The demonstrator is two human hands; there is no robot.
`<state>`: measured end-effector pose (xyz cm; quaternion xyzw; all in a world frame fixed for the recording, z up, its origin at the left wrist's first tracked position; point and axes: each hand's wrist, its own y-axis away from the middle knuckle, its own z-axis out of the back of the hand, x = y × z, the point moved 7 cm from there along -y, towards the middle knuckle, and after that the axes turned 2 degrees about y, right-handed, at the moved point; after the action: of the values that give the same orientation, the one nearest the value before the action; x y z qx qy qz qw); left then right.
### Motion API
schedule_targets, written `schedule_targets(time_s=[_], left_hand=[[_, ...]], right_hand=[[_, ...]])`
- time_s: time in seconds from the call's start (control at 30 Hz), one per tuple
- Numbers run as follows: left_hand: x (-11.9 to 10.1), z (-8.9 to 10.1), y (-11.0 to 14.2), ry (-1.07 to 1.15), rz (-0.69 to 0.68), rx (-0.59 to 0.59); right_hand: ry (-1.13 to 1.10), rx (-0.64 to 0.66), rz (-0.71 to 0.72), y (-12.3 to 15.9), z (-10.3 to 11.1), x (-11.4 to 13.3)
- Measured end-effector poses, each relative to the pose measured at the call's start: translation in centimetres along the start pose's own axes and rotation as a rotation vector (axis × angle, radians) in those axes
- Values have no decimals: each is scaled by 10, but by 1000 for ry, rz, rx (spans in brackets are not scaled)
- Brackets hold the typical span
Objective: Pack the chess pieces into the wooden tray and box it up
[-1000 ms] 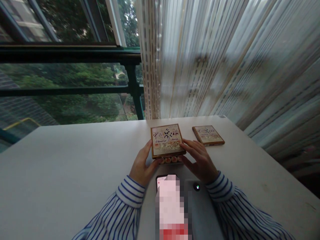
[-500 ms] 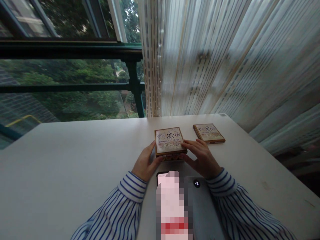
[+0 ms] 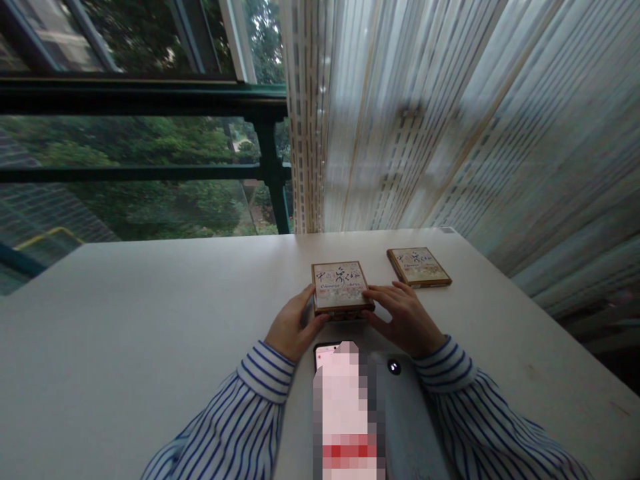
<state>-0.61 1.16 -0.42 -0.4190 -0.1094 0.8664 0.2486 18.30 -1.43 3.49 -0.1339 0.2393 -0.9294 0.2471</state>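
Note:
A square Chinese chess box (image 3: 343, 288) with a printed top and brown edges rests on the white table in front of me. My left hand (image 3: 294, 325) grips its left side, thumb at the front left corner and fingers along the left edge. On the opposite side, my right hand (image 3: 406, 319) holds the right edge between thumb and fingers, with fingertips reaching onto the top. The fingers on the far left side are partly hidden by the box. What is inside the box cannot be seen.
A second, flatter-looking Chinese chess box (image 3: 420, 266) lies behind my right hand. Close to me are a phone (image 3: 323, 351), mostly blurred out, and a pale device with a round lens (image 3: 394, 367). Beyond the white table (image 3: 150, 333) are a window railing and a curtain (image 3: 400, 133).
The top of the chess box has sunk a little and sits more level, its front side showing thinner. Both hands keep nearly the same place on it.

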Motion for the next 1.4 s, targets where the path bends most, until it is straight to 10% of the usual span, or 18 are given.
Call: schedule_targets(time_s=[1.4], left_hand=[[-1, -9, 1, -18, -19, 57]], right_hand=[[14, 159, -48, 1, -6, 1]])
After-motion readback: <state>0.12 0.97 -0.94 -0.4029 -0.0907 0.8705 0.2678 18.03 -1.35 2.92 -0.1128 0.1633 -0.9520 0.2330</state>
